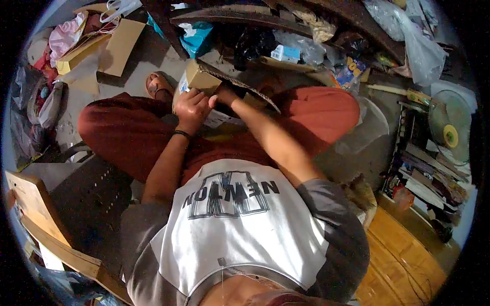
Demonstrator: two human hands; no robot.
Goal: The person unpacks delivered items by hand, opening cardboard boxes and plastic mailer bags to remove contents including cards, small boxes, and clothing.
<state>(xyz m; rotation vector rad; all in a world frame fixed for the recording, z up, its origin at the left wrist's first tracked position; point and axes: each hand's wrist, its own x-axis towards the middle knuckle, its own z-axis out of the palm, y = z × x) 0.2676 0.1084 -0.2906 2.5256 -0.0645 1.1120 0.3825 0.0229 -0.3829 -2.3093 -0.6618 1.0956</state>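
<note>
A brown cardboard box stands tilted between my crossed legs, its opening facing me. My left hand, with a dark band at the wrist, is closed on the box's near left edge, thumb up. My right hand reaches into the opening beside it. Its fingers are lost in the shadow inside, so what they touch is hidden. A corrugated cut edge of the box runs above my right forearm. Some pale printed paper shows under the hands.
Ahead lie a teal bag, a blue-white carton and plastic bags. On the left are an open cardboard box and a wooden board. A fan and a cluttered rack stand on the right, near a yellow wooden surface.
</note>
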